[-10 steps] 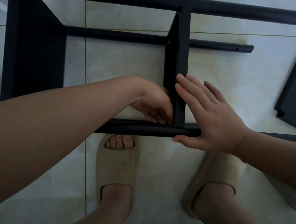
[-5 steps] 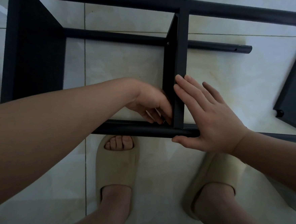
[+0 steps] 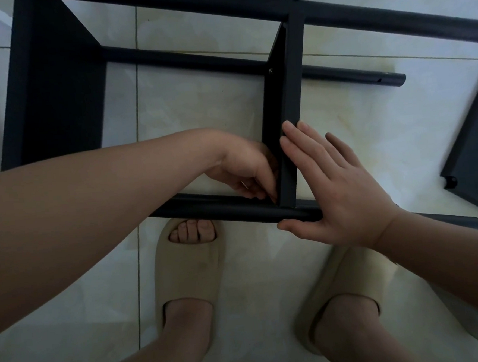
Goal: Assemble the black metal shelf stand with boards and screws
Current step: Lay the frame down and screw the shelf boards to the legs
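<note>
Black board (image 3: 289, 92) is being pressed from 3 o'clock by the right hand (image 3: 343, 190), grip flat and apart. Left hand (image 3: 242, 166) is curling at its 9 o'clock; I cannot tell that grip's state.

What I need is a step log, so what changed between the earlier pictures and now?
Almost nothing. The left hand shifted its curled fingers slightly at the corner where the upright black metal board meets the near black metal tube; what they work on is hidden. Nothing visibly taken or released. The right hand stayed flat against the board, thumb on the tube.
</note>
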The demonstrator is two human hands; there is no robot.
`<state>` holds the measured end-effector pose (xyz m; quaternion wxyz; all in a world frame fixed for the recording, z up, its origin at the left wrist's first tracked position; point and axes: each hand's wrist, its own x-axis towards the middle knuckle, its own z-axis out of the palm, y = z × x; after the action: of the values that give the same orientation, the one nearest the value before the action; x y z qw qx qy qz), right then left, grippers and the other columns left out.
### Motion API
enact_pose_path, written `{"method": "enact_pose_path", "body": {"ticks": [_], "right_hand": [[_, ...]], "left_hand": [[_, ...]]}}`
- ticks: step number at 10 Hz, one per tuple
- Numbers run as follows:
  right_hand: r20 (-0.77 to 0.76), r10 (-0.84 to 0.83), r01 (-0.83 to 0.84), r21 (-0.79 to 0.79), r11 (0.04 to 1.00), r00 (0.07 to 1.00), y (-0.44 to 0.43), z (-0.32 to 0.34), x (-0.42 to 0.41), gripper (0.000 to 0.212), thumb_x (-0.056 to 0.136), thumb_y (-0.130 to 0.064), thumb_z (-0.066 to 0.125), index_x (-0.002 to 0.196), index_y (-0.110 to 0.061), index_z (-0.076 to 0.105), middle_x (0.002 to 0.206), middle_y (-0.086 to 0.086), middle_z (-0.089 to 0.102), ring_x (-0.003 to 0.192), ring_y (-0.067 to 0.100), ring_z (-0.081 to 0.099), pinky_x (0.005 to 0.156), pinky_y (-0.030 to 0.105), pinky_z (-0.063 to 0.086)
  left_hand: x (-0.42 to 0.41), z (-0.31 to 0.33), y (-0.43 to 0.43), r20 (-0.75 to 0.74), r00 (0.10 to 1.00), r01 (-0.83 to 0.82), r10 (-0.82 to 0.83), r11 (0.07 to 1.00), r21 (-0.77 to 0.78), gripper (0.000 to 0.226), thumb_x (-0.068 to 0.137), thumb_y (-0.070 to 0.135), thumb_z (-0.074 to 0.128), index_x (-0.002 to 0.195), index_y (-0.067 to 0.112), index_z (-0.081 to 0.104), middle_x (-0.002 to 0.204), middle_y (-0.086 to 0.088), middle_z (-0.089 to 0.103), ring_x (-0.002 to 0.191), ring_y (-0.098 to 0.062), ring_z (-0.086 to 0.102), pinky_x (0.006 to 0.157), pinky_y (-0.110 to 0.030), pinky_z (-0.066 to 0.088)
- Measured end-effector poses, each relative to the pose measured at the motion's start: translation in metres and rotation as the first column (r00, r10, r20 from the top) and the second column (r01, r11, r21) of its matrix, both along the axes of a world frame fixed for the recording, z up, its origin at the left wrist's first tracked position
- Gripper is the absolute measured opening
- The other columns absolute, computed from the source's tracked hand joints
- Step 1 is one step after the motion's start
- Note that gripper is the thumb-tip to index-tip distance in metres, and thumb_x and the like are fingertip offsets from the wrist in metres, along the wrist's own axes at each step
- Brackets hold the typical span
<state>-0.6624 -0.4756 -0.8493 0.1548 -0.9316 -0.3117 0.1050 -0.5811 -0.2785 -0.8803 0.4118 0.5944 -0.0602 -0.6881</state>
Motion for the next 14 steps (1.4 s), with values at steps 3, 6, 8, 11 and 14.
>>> {"method": "enact_pose_path", "body": {"ticks": [3,6,8,11,14], "right_hand": [[-0.004,-0.003,0.003,0.004,1.000,1.000,0.0004,0.0000,-0.0004,0.104,0.084,-0.072,0.054,0.157,-0.003,0.028,0.167,0.010,0.018,0.156,0.027,0.014,0.118,0.059,0.027],[-0.001,-0.004,0.004,0.008,1.000,1.000,0.0005,-0.0005,-0.0002,0.104,0.084,-0.072,0.055,0.157,-0.003,0.028,0.167,0.010,0.018,0.155,0.027,0.015,0.118,0.059,0.027],[-0.006,-0.003,0.003,0.009,1.000,1.000,0.0005,-0.0001,-0.0004,0.104,0.084,-0.072,0.054,0.157,-0.003,0.027,0.167,0.010,0.018,0.156,0.027,0.014,0.118,0.059,0.027],[-0.012,-0.002,0.002,0.005,1.000,1.000,0.0005,0.0003,0.0002,0.104,0.084,-0.072,0.055,0.157,-0.003,0.027,0.167,0.010,0.018,0.156,0.027,0.014,0.118,0.059,0.027],[-0.005,-0.003,0.003,0.018,1.000,1.000,-0.0003,-0.0013,0.0000,0.104,0.084,-0.072,0.054,0.157,-0.004,0.026,0.168,0.010,0.017,0.156,0.027,0.014,0.117,0.059,0.028]], "left_hand": [[-0.0004,-0.0001,0.0020,-0.005,1.000,0.012,-0.012,1.000,0.028,0.008,0.088,0.010,0.067,0.088,0.017,0.072,0.080,0.004,0.069,0.076,-0.013,0.057,0.075,-0.026,0.047],[-0.0019,-0.0012,-0.0009,0.004,1.000,-0.023,0.023,1.000,0.008,0.018,0.089,0.000,0.064,0.078,0.015,0.067,0.062,0.007,0.064,0.058,-0.006,0.053,0.055,-0.015,0.045],[-0.0030,-0.0019,-0.0002,-0.019,0.998,-0.055,0.055,0.999,0.000,0.015,0.088,-0.001,0.065,0.085,0.013,0.067,0.068,0.003,0.063,0.065,-0.009,0.054,0.063,-0.020,0.044],[-0.0020,-0.0044,0.0017,0.040,0.999,0.031,-0.034,0.997,0.064,0.010,0.091,0.016,0.067,0.100,0.014,0.071,0.087,0.006,0.071,0.086,-0.013,0.063,0.077,-0.026,0.050],[-0.0021,-0.0038,-0.0012,0.030,1.000,-0.010,0.010,1.000,0.010,0.009,0.091,0.005,0.066,0.091,0.012,0.070,0.080,0.001,0.070,0.073,-0.010,0.061,0.070,-0.022,0.048]]}}
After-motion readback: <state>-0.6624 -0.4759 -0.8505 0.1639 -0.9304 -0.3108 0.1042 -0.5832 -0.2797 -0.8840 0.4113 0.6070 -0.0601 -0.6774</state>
